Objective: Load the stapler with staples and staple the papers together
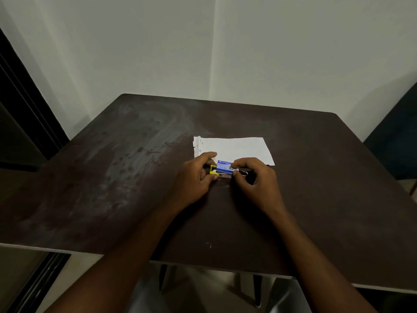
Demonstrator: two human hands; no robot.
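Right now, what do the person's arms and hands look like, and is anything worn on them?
The left hand and right hand are bare, without gloves. The left forearm and right forearm are bare: no sleeve, watch or bracelet shows down to the frame's edge. Dim light could hide a thin ring.

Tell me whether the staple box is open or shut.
Cannot tell. The right hand pinches the right end of the blue staple box, hiding it, and the left hand, gripping the yellow stapler, covers the other end.

Dark table [108, 181] (smudged), pale wall [304, 53]
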